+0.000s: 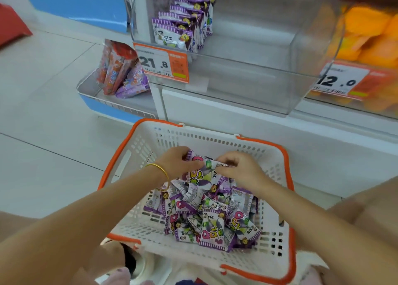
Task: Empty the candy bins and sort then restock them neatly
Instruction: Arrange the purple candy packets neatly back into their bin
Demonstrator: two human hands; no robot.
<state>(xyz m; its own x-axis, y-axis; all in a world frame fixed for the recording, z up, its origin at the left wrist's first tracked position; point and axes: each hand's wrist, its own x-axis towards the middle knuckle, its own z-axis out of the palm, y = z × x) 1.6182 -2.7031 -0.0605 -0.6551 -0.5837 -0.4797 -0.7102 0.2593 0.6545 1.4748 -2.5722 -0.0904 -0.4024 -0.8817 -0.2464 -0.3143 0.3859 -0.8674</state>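
A white basket with orange rim [137, 146] sits in front of me and holds a loose heap of purple candy packets [206, 218]. Above the heap, my left hand [178, 162] and my right hand [237, 168] both grip a small bunch of the purple packets [199, 172] between them. Behind the basket stands a clear plastic bin [258, 77]. A neat upright row of purple packets [183, 26] fills its left side. The right part of the bin holds nothing.
An orange price tag reading 21.8 [161, 63] hangs on the bin's front left. To the right, another clear bin holds orange packets [370, 36] behind a 12.0 tag [342, 80]. A low blue-and-white shelf at left carries red and purple bags [120, 73]. Pale floor tiles lie to the left.
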